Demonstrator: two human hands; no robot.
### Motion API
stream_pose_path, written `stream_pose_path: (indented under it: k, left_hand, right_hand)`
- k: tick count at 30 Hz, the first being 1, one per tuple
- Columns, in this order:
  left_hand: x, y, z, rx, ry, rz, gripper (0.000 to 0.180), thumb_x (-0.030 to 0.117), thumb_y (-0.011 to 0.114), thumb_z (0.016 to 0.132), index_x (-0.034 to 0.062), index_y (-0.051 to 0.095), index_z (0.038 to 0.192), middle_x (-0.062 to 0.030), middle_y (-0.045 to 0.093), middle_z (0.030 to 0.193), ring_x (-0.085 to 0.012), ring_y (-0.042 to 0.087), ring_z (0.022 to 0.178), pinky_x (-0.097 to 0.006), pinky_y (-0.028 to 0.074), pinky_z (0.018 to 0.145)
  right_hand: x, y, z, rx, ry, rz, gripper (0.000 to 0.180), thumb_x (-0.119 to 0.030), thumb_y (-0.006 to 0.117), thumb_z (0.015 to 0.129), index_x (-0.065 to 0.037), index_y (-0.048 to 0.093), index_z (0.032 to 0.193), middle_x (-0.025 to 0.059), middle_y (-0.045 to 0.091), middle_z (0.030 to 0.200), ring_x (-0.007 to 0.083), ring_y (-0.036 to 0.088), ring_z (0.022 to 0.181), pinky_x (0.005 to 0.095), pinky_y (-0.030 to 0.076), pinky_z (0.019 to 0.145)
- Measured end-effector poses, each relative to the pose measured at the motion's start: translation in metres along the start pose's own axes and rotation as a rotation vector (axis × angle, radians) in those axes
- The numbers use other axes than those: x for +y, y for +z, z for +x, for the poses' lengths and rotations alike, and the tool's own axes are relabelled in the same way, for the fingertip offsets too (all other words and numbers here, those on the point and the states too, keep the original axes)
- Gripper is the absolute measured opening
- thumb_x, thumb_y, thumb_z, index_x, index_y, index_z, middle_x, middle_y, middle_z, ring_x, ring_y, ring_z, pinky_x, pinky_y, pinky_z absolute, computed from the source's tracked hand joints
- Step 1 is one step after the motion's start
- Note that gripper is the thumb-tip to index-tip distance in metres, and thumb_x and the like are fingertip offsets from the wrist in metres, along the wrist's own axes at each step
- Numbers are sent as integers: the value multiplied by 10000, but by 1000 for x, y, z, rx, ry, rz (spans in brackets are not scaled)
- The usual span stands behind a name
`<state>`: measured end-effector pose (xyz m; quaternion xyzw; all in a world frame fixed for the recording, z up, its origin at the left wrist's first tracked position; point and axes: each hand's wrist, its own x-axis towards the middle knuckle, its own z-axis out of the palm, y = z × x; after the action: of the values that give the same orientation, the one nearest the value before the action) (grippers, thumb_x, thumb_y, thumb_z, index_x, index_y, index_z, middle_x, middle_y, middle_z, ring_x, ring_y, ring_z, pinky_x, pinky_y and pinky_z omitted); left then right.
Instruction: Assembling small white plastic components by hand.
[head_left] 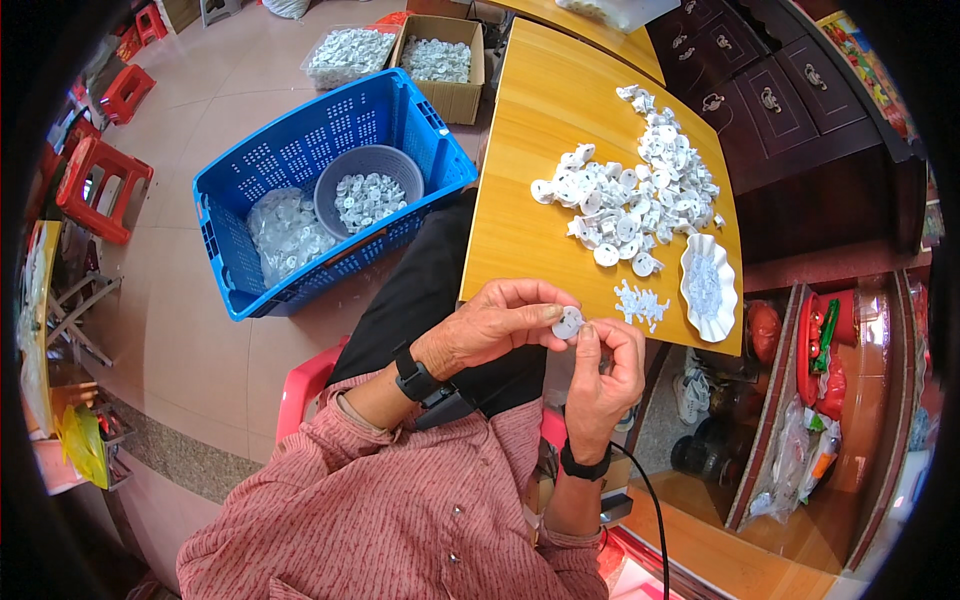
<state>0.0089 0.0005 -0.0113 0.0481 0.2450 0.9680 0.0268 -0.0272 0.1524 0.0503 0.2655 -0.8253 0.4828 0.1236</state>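
Note:
Between my two hands, just off the table's near edge, is a small round white plastic part (pixel 568 323) with small holes. My left hand (pixel 497 325) pinches it from the left, thumb and forefinger on its rim. The thumb and fingers of my right hand (pixel 606 372) close on its lower right side. On the wooden table (pixel 530 110) lies a heap of similar white plastic parts (pixel 640 195). Nearer to my hands is a little pile of small clear-white pieces (pixel 641 305). A white scalloped dish (pixel 712 325) beside it holds more small translucent pieces (pixel 705 280).
Left of the table, a blue crate (pixel 270 130) holds a grey basket (pixel 325 190) of white parts and a clear bag (pixel 285 235). Behind it stand a cardboard box (pixel 462 100) and a clear tub (pixel 350 58). Red stools (pixel 100 185) are at far left, dark drawers (pixel 770 100) at right.

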Motion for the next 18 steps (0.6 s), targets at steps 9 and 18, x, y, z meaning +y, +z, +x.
stream_pose_path:
  k: [9,18]
  left_hand:
    - [-2,-2,0,1,12,30,275,129,634,961,-17,630,1194,-85,670,1084,-158,655,979,-320,580,850]
    - [-3,-1,-1,22,22,110,267,136,649,955,-3,641,1182,-70,675,1066,-139,651,952,-295,572,828]
  right_hand:
    - [-4,0,1,-8,-137,-133,102,-5,684,866,-6,587,899,132,615,921,288,617,844,379,498,752]
    - [-4,-1,2,-43,-153,-129,110,-1,673,870,-8,569,905,142,606,920,300,608,847,389,495,746]
